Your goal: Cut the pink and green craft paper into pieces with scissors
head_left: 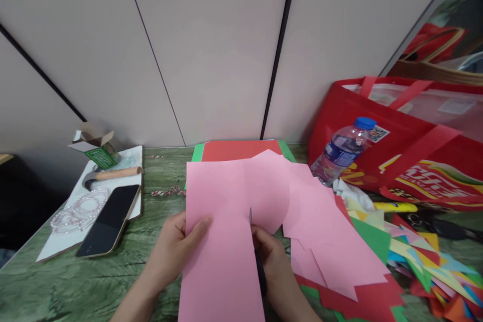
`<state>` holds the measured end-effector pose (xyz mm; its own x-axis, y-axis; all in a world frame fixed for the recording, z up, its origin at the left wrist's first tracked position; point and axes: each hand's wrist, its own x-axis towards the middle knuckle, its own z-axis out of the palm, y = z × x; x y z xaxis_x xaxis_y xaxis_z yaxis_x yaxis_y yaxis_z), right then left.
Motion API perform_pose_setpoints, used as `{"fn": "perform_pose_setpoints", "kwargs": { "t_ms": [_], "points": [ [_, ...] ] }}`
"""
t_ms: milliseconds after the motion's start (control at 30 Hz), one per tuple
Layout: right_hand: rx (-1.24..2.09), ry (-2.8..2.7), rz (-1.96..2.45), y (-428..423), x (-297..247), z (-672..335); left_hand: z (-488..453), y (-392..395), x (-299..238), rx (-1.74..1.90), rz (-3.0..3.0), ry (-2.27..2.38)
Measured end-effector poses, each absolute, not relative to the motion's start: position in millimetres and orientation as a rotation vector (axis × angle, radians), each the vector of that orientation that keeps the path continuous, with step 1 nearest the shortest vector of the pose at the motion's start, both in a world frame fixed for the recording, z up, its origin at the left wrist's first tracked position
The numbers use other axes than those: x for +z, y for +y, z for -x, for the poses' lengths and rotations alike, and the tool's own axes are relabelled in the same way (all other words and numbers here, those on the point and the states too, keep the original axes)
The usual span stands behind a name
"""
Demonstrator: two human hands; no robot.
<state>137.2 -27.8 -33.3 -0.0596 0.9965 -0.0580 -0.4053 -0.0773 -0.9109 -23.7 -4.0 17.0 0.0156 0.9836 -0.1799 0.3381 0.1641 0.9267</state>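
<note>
While the left grip (173,244) pinches the pink sheet (222,256) by its left edge, over the counter (160,166), the right grip (273,267) is wrapped around the scissors (260,271) at the sheet's right side, blade tip pointing forward. The sheet's long axis also runs forward.

Paper (219,261) between phone (108,220) and bottle (341,152).

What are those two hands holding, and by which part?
The left hand grips a pink paper sheet by its left edge, thumb on top; the right hand holds scissors by the black handles, mostly hidden.
</note>
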Motion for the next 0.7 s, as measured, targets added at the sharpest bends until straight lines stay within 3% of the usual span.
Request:
{"fn": "perform_pose_setpoints", "kwargs": {
  "t_ms": [700],
  "points": [
    [1.461, -0.85, 0.939, -27.5, -35.5, -137.2, 24.2, -5.3, 16.2, 0.841, -1.345, 1.486]
  ]
}}
